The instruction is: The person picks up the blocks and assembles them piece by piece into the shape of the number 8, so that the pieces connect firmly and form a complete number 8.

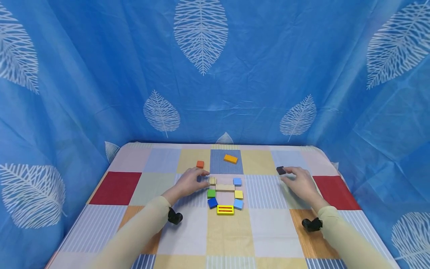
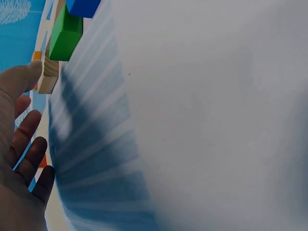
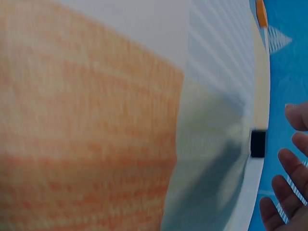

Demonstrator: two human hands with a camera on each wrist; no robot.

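My left hand (image 1: 192, 182) hovers at the left side of a small natural wood block (image 1: 212, 181), fingers spread and holding nothing. In the left wrist view its thumb tip appears beside that wood block (image 2: 48, 76); whether they touch I cannot tell. A green block (image 2: 66, 34) and a blue block (image 2: 83, 6) lie close by. Over on the right, my right hand (image 1: 300, 183) reaches toward a black block (image 1: 280, 170). The right wrist view shows the black block (image 3: 258, 143) on the cloth, with a gap between it and the loosely bent fingers.
Between the hands, a long wood block (image 1: 225, 188), light blue blocks (image 1: 237, 182), a yellow block (image 1: 239, 194) and a red-striped yellow block (image 1: 225, 210) form a ring-like arrangement. Farther back lie a red-orange block (image 1: 200, 164) and an orange block (image 1: 230, 159). Blue curtains (image 1: 235, 97) surround the patchwork-covered table (image 1: 181, 231).
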